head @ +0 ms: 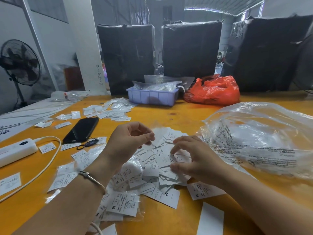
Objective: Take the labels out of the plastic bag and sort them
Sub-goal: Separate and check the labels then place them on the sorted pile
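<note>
A heap of white size labels [152,168] marked S, M and XS lies on the orange table [186,116] in front of me. My left hand [130,139] hovers over the heap's left side and pinches a small label between thumb and fingers. My right hand [191,156] rests on the heap's right side, its curled fingertips pinching a label on the pile. A big clear plastic bag [259,139] with printed warnings lies crumpled to the right, touching the heap. More labels [108,111] lie scattered farther back and at the left.
A black phone [81,129] and a white power bank [16,150] with its cable [42,172] lie at the left. A lilac tray [152,97] of bags and a red plastic bag [215,90] stand at the back before black wrapped bales [191,48].
</note>
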Motion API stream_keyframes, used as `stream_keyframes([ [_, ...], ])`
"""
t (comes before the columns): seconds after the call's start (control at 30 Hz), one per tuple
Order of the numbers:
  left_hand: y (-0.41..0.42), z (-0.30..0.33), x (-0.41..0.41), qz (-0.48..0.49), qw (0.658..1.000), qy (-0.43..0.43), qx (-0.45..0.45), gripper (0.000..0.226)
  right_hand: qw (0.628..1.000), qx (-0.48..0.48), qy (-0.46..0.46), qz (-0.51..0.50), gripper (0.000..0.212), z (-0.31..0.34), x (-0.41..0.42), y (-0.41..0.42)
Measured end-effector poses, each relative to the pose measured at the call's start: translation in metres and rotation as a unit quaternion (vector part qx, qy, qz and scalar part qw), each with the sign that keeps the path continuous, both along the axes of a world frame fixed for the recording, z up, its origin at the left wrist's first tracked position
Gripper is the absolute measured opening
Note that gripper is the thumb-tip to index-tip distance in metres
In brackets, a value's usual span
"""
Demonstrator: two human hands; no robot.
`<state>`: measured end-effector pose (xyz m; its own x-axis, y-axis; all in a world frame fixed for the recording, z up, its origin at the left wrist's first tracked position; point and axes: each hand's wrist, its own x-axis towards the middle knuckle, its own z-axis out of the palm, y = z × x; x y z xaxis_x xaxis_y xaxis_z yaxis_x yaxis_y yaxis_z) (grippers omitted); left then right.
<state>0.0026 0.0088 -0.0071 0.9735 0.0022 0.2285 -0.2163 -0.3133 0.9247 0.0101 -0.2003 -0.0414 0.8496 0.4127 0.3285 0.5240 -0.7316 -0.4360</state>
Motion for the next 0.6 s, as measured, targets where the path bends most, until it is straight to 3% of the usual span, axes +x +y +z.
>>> stream_keyframes([
  [0.1,0.0003,-0.0001,0.0003,-0.008,1.0,0.013,-0.012,0.007,0.999,-0.04,0.001,0.016,0.05,-0.0021,0.0011,0.0017],
  [0.33,-0.0001,-0.0002,-0.0009,-0.037,0.999,0.031,-0.018,0.011,0.998,-0.066,0.001,0.016,0.027,-0.0056,0.0033,0.0056],
  [0.6,0.0011,-0.0021,0.0011,-0.04,0.998,0.04,0.003,0.007,0.999,0.034,0.01,0.023,0.025,0.0006,-0.0027,0.0051],
])
